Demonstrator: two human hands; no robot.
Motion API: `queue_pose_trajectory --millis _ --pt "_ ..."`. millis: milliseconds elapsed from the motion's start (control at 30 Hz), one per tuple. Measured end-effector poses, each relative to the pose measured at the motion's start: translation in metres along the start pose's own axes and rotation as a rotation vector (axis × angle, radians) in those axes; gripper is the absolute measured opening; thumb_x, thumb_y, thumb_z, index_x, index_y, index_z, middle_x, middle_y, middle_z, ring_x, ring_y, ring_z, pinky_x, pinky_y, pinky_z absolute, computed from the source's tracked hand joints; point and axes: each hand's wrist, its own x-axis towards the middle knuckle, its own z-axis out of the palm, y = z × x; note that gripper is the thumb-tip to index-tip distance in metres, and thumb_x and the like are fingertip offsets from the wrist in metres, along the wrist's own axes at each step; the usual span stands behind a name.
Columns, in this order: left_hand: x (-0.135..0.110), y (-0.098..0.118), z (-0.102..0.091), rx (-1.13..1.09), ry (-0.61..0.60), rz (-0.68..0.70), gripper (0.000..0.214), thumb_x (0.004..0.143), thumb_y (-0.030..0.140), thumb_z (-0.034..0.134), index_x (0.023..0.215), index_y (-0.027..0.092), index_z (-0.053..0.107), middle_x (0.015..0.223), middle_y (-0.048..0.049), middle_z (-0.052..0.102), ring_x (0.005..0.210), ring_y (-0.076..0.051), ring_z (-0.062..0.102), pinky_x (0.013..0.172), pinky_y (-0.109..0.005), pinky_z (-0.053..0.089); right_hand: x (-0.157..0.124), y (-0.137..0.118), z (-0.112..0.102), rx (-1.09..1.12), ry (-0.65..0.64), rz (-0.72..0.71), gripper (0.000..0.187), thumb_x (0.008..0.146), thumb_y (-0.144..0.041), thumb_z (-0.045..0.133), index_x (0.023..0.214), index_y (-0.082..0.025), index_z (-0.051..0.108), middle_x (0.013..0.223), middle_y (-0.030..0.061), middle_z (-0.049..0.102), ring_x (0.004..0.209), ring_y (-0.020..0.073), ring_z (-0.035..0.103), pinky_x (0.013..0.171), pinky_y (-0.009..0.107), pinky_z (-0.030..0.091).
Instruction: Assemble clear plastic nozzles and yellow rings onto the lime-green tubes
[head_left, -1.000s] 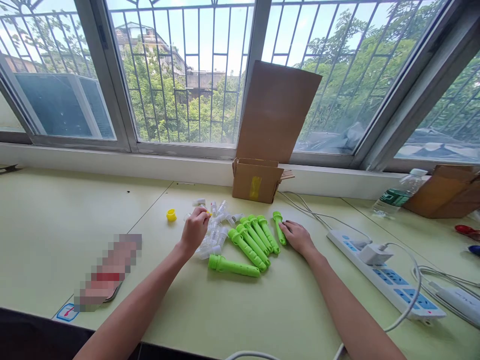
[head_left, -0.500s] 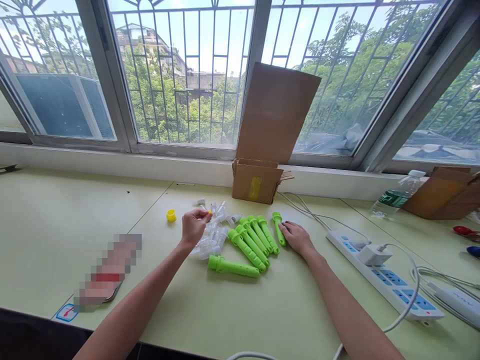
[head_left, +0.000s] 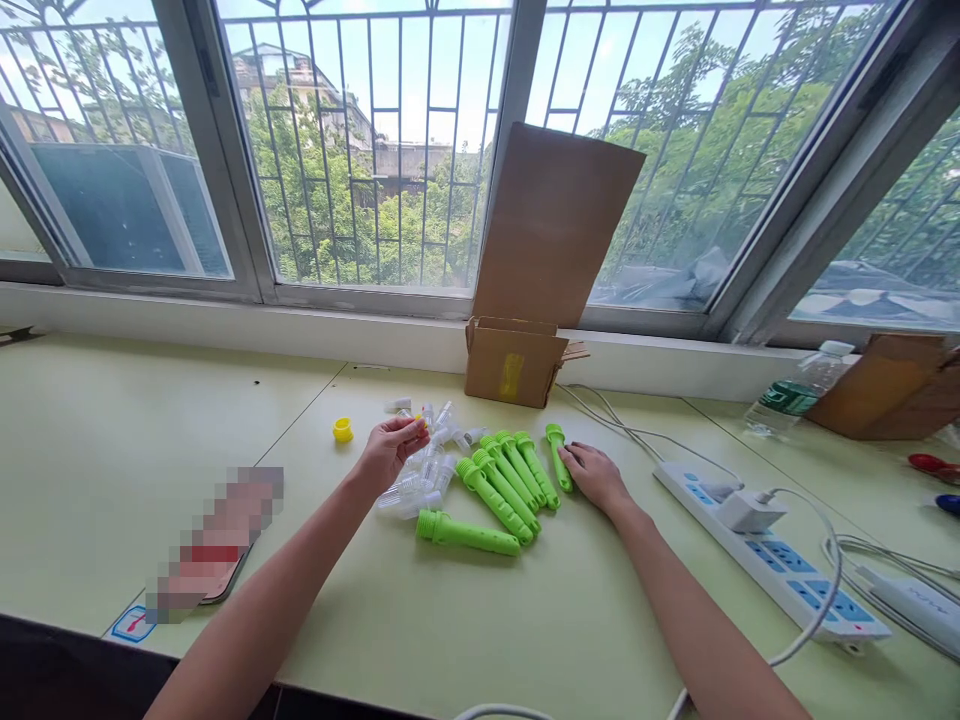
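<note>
Several bright green plastic tubes [head_left: 504, 487] lie side by side on the pale green table [head_left: 112, 450], one more [head_left: 466, 533] lying crosswise in front of them. A heap of small clear plastic parts [head_left: 425, 462] sits to their left. My left hand [head_left: 391, 449] is raised over that heap, palm turned up, fingers pinched on a small clear part with a yellow tip. My right hand [head_left: 596, 475] rests flat on the table, fingers stretched out and touching the rightmost green tube [head_left: 557, 455].
A yellow cap [head_left: 343, 430] lies alone to the left. An open cardboard box [head_left: 517, 355] stands at the window sill. A white power strip [head_left: 772, 555] with cables runs along the right. Farther right lie a water bottle [head_left: 799, 385] and another cardboard box [head_left: 892, 385].
My left hand has lifted slightly off the clear parts and turned palm up with the small part pinched in it. My right hand has stayed in place.
</note>
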Motion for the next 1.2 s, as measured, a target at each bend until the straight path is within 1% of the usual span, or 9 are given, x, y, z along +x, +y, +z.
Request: queue_pose_trajectory --millis 200,333,400,500,667,767,833,900,1200 --pt "-0.003 -0.006 0.000 -0.035 -0.100 -0.061 0.024 0.063 0.017 0.083 0.080 0.011 0.066 0.068 -0.0002 0.067 0.059 -0.009 0.066 0.058 -0.018 0.056 0.002 -0.013 -0.015 0.006 0.097 0.118 0.054 0.091 -0.053 0.034 0.115 -0.018 0.066 0.114 0.0122 0.067 0.109 0.0291 0.058 0.090 0.039 0.043" --pt "-0.003 -0.012 -0.001 -0.025 -0.146 -0.085 0.030 0.067 0.020 0.081 0.092 0.014 0.065 0.077 -0.0017 0.069 0.065 -0.013 0.069 0.061 -0.023 0.058 -0.005 -0.033 -0.022 -0.008 0.012 0.225 0.054 0.087 -0.055 0.043 0.124 -0.020 0.061 0.098 0.0105 0.071 0.096 0.0295 0.063 0.080 0.039 0.045" --pt "-0.003 -0.014 -0.001 -0.005 -0.172 -0.104 0.033 0.069 0.022 0.080 0.097 0.015 0.064 0.082 -0.0029 0.070 0.070 -0.015 0.070 0.064 -0.026 0.059 -0.011 -0.043 -0.023 -0.053 -0.030 0.226 0.053 0.086 -0.053 0.047 0.126 -0.020 0.059 0.097 0.0118 0.071 0.094 0.0304 0.064 0.077 0.039 0.046" --pt "-0.004 -0.015 -0.001 0.025 -0.182 -0.111 0.038 0.069 0.023 0.079 0.102 0.016 0.063 0.086 -0.0034 0.070 0.073 -0.015 0.070 0.068 -0.027 0.058 -0.017 -0.051 -0.021 -0.128 0.002 0.202 0.050 0.084 -0.046 0.051 0.123 -0.017 0.061 0.098 0.0166 0.069 0.094 0.0324 0.064 0.074 0.039 0.046" --pt "-0.004 -0.014 0.001 0.122 -0.136 -0.056 0.045 0.064 0.024 0.083 0.104 0.016 0.064 0.090 -0.0048 0.070 0.075 -0.015 0.068 0.069 -0.029 0.057 -0.017 -0.052 -0.020 -0.112 0.061 0.151 0.038 0.086 -0.035 0.049 0.116 -0.016 0.065 0.101 0.0168 0.066 0.090 0.0278 0.063 0.071 0.034 0.046" --pt "-0.004 -0.013 0.003 0.231 -0.063 0.012 0.048 0.058 0.024 0.086 0.100 0.014 0.066 0.089 -0.0068 0.070 0.076 -0.016 0.067 0.068 -0.030 0.057 -0.017 -0.055 -0.022 -0.038 0.222 0.048 0.036 0.088 -0.029 0.047 0.118 -0.017 0.062 0.105 0.0141 0.063 0.085 0.0240 0.063 0.069 0.033 0.046" --pt "-0.005 -0.013 0.005 0.271 -0.032 0.033 0.048 0.056 0.024 0.087 0.098 0.013 0.067 0.088 -0.0074 0.070 0.077 -0.016 0.066 0.066 -0.029 0.057 -0.020 -0.062 -0.024 0.047 0.370 -0.080 0.035 0.088 -0.029 0.048 0.119 -0.018 0.062 0.103 0.0117 0.061 0.083 0.0229 0.062 0.068 0.033 0.047" --pt "-0.005 -0.013 0.005 0.275 -0.027 0.031 0.048 0.057 0.027 0.087 0.098 0.013 0.067 0.087 -0.0068 0.069 0.076 -0.015 0.066 0.064 -0.028 0.057 -0.025 -0.071 -0.027 0.110 0.435 -0.200 0.036 0.090 -0.030 0.047 0.121 -0.018 0.060 0.104 0.0111 0.061 0.085 0.0227 0.062 0.068 0.031 0.049" --pt "-0.004 -0.015 0.001 0.188 -0.121 -0.063 0.035 0.069 0.040 0.078 0.087 0.013 0.066 0.080 -0.0034 0.065 0.064 -0.011 0.061 0.057 -0.025 0.055 -0.046 -0.109 -0.041 0.062 0.493 -0.641 0.037 0.093 -0.023 0.046 0.128 -0.017 0.054 0.105 0.0108 0.065 0.081 0.0185 0.065 0.062 0.025 0.050"
